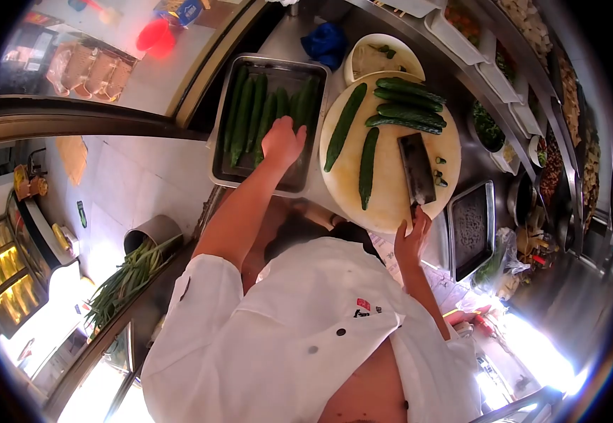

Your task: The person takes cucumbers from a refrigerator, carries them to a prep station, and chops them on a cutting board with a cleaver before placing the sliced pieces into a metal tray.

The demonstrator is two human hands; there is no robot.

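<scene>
- Round board [390, 173]: one.
- Cucumbers [345, 127]: six, upon board.
- Cleaver [416, 169]: one, upon board; right hand [411, 236] pinching its handle.
- Tray [295, 182]: one, left of board; left hand [283, 142] over further cucumbers, grip unclear.

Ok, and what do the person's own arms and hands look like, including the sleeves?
Both the left hand and right hand are bare, with no gloves or watch visible. The forearms are uncovered too. The left sleeve is white, short and loose, with a small dark detail near its edge. It belongs to a white top with a small red mark on it.
</scene>
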